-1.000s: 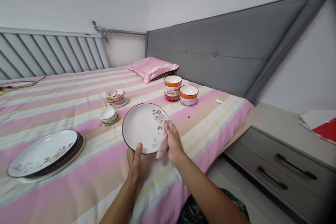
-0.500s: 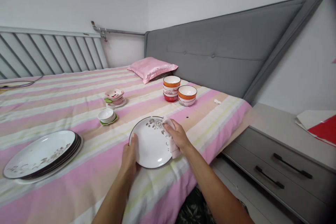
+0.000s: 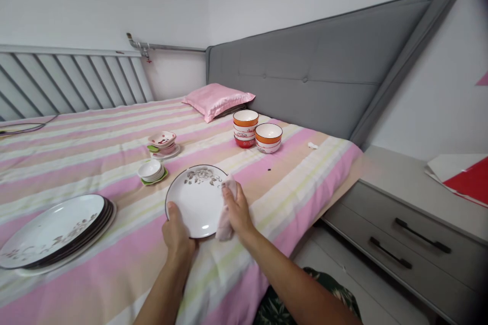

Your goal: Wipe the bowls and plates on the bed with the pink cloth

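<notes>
A round white plate (image 3: 194, 203) with a dark rim and a grey flower print is held tilted above the striped bedspread. My left hand (image 3: 177, 231) grips its left edge, thumb on the face and the other fingers beneath. At the right rim, my right hand (image 3: 237, 208) is closed on a pale pink cloth (image 3: 225, 223) pressed against the plate's edge. Left of my hands, a stack of oval plates (image 3: 53, 233) with the same flower print lies on the bed.
Small white dishes (image 3: 150, 169) and square dishes (image 3: 163, 139) stand stacked beyond the plate. Orange-rimmed bowls (image 3: 269, 134) form two stacks near a pink pillow (image 3: 217, 100). A grey headboard (image 3: 305, 66) rises behind; a drawer cabinet (image 3: 400, 238) stands at the right.
Both hands and the plate have shifted left, and the plate has turned so its flower print sits nearer the top. The cloth stays on the right rim. The view has moved slightly.
</notes>
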The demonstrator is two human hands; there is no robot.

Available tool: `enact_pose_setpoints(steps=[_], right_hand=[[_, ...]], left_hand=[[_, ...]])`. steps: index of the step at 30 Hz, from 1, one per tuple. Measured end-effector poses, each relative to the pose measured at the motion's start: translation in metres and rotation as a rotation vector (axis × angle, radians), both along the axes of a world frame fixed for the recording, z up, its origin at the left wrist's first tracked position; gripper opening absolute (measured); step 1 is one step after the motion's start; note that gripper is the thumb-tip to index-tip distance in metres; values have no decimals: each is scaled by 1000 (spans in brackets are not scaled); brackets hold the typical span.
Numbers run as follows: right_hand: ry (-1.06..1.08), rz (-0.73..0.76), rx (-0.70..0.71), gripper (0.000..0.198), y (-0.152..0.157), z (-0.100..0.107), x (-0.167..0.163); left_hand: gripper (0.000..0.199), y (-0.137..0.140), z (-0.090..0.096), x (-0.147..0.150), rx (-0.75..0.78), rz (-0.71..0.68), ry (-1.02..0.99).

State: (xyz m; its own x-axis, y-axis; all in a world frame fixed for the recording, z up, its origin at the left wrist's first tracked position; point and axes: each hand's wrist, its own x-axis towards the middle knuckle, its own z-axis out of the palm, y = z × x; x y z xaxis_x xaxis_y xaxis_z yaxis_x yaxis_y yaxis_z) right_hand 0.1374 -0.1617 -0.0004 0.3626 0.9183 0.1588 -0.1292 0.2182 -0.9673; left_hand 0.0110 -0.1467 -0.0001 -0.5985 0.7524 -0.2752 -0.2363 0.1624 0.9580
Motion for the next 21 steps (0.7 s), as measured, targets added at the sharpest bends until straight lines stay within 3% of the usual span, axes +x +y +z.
enact_pose_setpoints(steps=[8,13,17,21], right_hand=[[67,157,-66,39,-17,-2,-25],[62,241,-114,33,-15,5,-3],[-72,-2,-141,36,-2,6,55],[-165,-251,-193,39,7,-8,128]], left_hand=[[46,8,0,-10,130,81,-233],[33,18,5,-20,120,61,-322],[32,22,8,-21,113,40,-351],[32,20,9,-15,128,16,-345]])
